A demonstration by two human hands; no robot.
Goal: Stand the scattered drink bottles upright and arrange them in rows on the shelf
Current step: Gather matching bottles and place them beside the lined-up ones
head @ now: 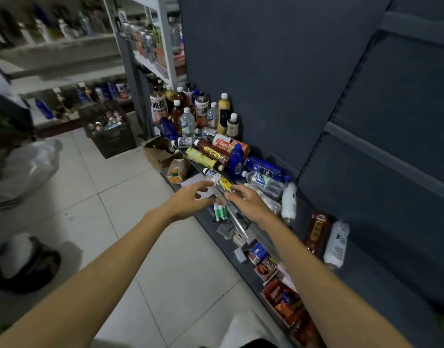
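Many drink bottles lie scattered on the dark shelf (301,212). Several stand upright at its far end (200,109). A clear bottle with a white cap and a yellow label (217,179) lies at the shelf's front edge. My left hand (188,199) reaches toward it with fingers extended, touching or nearly touching its side. My right hand (246,199) rests on the same bottle's lower end, fingers loosely curled over it. Blue bottles (263,168), a white bottle (289,200) and a red bottle (316,231) lie on their sides further back.
Snack boxes and packets (268,267) fill the lower tier below the shelf edge. A dark crate of cans (108,129) and cardboard boxes (160,151) stand on the tiled floor. Another person's shoe (30,264) is at left. Grey back panel (278,71) rises behind.
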